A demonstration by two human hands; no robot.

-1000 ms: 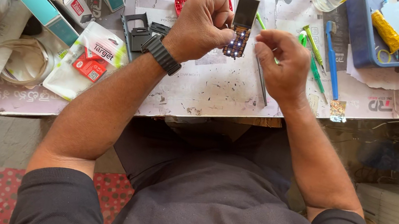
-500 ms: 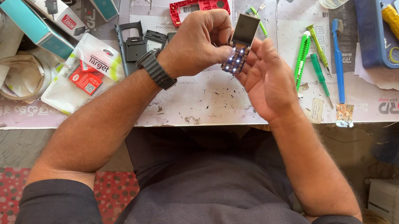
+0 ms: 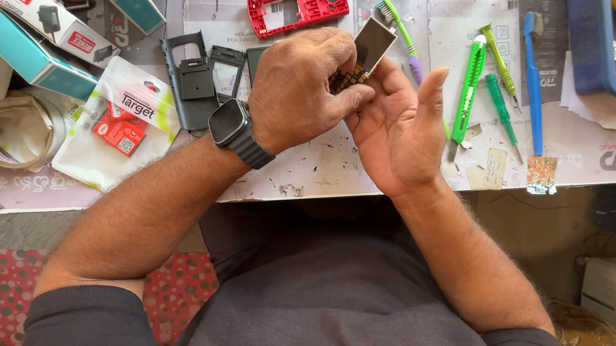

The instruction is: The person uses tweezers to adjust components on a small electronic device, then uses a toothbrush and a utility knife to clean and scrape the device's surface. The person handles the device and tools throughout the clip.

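Right hand (image 3: 404,131) has opened beside the phone (image 3: 365,52).

A person's left hand (image 3: 302,87) and right hand (image 3: 401,126) meet over the worktable (image 3: 342,171), a small phone board w/ screen (image 3: 365,52) between them. Behind the hands lies a phone frame (image 3: 300,3); to their left, two housing parts (image 3: 202,78), then a plastic packet (image 3: 119,119) and boxes (image 3: 56,19). To the right: utility knife (image 3: 470,79), screwdriver (image 3: 503,106), brush (image 3: 534,78). A tray (image 3: 588,66) sits at far right, behind.
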